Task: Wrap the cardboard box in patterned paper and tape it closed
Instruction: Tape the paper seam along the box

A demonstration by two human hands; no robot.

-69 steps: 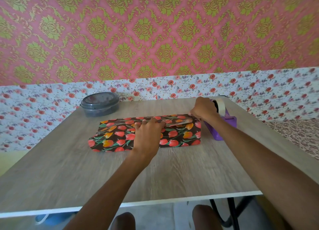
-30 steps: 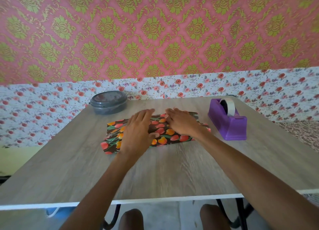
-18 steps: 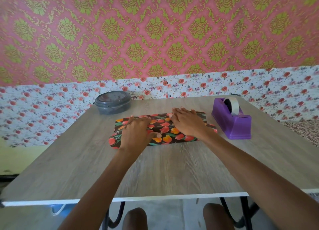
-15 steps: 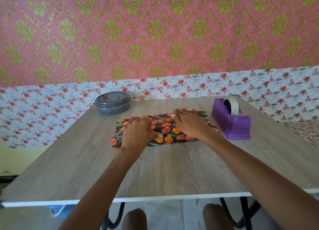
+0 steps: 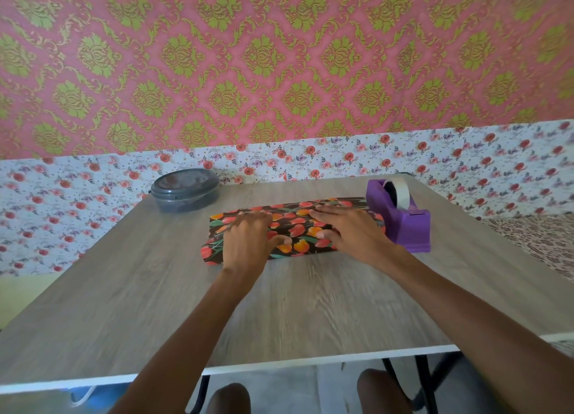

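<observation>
Both hands are down on the box (image 5: 214, 249), which lies flat in the middle of the bench (image 5: 310, 314), a little toward the far side. It is covered all over in dark paper (image 5: 298, 230) printed with red and orange tulips, and no cardboard shows.

The left hand (image 5: 248, 243) sits palm down on the left half of the top. Its fingers point away and its thumb sticks out to the right across the paper. The right hand (image 5: 351, 232) presses the right half. It lies flat with its fingers spread and angled toward the far left, and its thumb rests near the near edge. Neither hand pinches or grips anything. The two are close together but not touching.

Just right of the box stands a purple tape dispenser (image 5: 403, 227) with a pale roll of tape (image 5: 400, 191) in it. Whether the box's right end touches it, I cannot tell, as the right hand covers that corner. At the far left of the bench, apart from the box, sits a round grey container (image 5: 186, 191) with its lid on. Two knees show below the bench's near edge.
</observation>
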